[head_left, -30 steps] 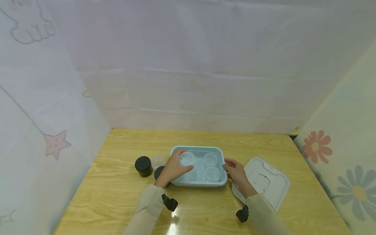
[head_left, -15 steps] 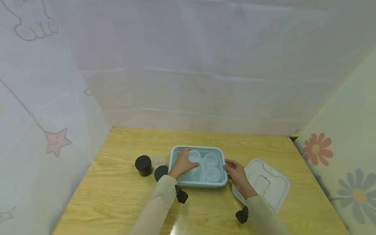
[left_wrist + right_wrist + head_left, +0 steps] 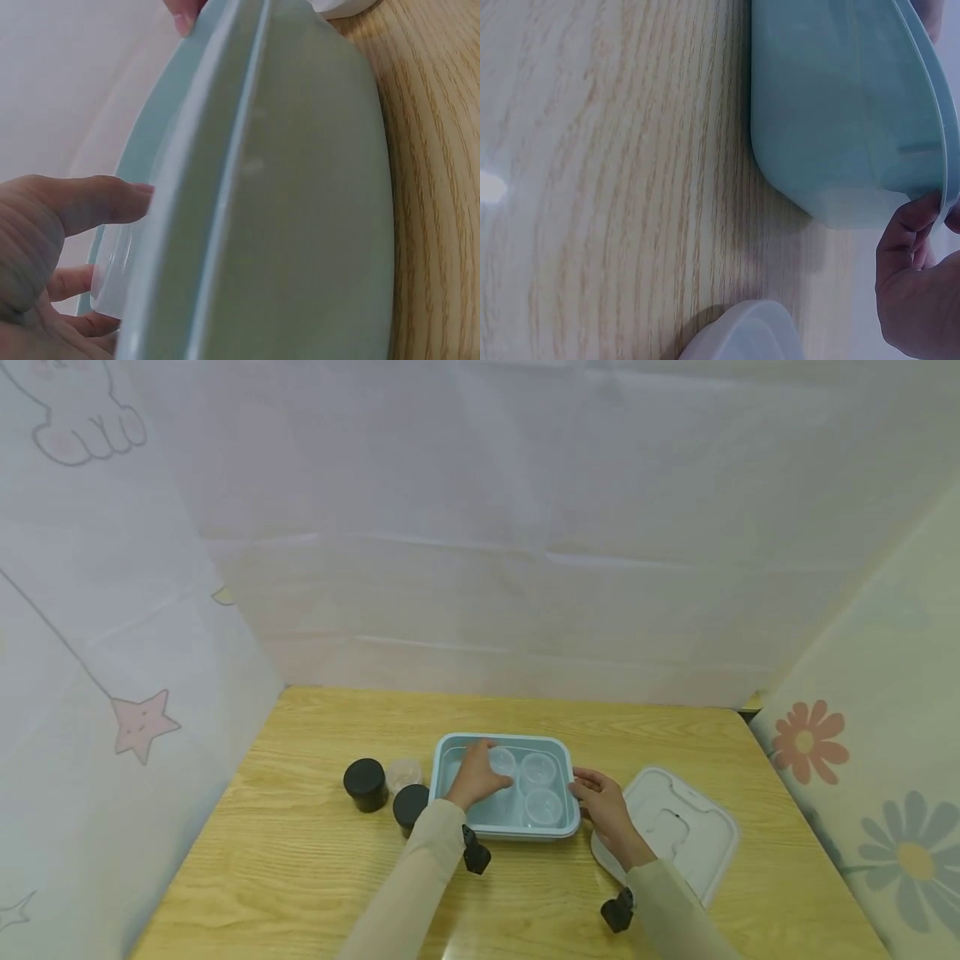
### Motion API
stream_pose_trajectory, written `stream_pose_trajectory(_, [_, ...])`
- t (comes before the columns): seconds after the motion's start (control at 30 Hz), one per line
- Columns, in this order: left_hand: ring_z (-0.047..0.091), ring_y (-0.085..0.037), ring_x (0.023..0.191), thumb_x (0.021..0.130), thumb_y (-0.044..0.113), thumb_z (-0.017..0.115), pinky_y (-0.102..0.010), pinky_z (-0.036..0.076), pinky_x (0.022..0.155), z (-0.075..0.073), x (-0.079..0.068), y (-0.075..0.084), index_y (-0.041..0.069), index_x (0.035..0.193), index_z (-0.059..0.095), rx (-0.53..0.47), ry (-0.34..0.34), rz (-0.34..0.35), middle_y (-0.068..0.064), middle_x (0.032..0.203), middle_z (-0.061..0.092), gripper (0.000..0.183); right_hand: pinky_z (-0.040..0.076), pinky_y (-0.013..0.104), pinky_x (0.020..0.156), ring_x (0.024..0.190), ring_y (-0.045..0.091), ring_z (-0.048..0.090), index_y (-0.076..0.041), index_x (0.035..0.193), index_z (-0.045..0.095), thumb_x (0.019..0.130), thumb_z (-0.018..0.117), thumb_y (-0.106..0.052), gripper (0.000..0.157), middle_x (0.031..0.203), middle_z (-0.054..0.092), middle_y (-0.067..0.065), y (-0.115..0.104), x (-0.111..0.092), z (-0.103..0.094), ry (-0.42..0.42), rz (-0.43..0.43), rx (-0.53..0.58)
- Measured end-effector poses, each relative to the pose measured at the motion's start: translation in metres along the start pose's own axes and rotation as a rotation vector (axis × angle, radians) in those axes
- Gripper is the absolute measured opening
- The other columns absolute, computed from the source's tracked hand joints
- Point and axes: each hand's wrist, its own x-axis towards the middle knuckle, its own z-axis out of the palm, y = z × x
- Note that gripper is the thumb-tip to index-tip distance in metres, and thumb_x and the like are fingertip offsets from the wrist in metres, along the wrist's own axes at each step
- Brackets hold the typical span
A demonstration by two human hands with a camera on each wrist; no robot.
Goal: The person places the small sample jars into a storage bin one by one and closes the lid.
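Note:
A light blue rectangular plastic box (image 3: 491, 806) sits on the wooden table, with two small clear round containers (image 3: 543, 807) in its right half. My left hand (image 3: 480, 775) reaches over the front rim and grips a third clear round container (image 3: 502, 762), thumb and fingers on either side of it. In the left wrist view, the box wall hides part of this container (image 3: 112, 277). At the right end, my right hand (image 3: 603, 802) pinches the box rim between thumb and fingers, as the right wrist view also shows.
Left of the box stand two black-lidded jars (image 3: 366, 783) and a clear round container (image 3: 404, 774). A white lid-like panel (image 3: 705, 827) with a moulded recess lies to the right, partly under my right forearm. Printed cloth walls (image 3: 480, 568) surround the table (image 3: 300, 860).
My left hand has moved rightward inside the box with the clear round container, which now sits close beside the other two. The right hand has stayed at the rim.

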Motion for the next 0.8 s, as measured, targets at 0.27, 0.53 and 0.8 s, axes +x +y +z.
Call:
stream_pose_trajectory(0.27, [0.047, -0.032, 0.108, 0.072, 0.017, 0.074, -0.041, 0.045, 0.081, 0.009, 0.004, -0.002, 0.004, 0.13, 0.038, 0.03, -0.013, -0.014, -0.02, 0.13, 0.036, 0.069, 0.049, 0.024, 0.063, 0.081, 0.011, 0.053, -0.002, 0.124, 0.047, 0.087, 0.053, -0.008, 0.038, 0.1, 0.051, 0.005, 0.001, 0.001, 0.0, 0.005, -0.003, 0.008])
stream_pose_trajectory(0.53, [0.047, -0.031, 0.109, 0.071, 0.019, 0.074, -0.041, 0.045, 0.082, 0.016, 0.009, -0.01, 0.004, 0.129, 0.037, 0.06, 0.001, -0.019, -0.02, 0.127, 0.039, 0.071, 0.049, 0.024, 0.062, 0.08, 0.009, 0.054, -0.001, 0.124, 0.047, 0.087, 0.052, -0.006, 0.039, 0.102, 0.052, 0.007, 0.002, 0.001, 0.002, 0.002, -0.006, 0.02])
stream_pose_trajectory(0.8, [0.045, -0.034, 0.112, 0.072, 0.02, 0.074, -0.043, 0.044, 0.084, 0.018, 0.01, -0.011, 0.002, 0.131, 0.032, 0.014, 0.001, -0.032, -0.022, 0.129, 0.036, 0.075, 0.048, 0.024, 0.062, 0.081, 0.009, 0.053, -0.001, 0.124, 0.047, 0.087, 0.052, -0.007, 0.038, 0.1, 0.052, 0.005, 0.002, 0.0, 0.001, 0.005, -0.009, 0.014])
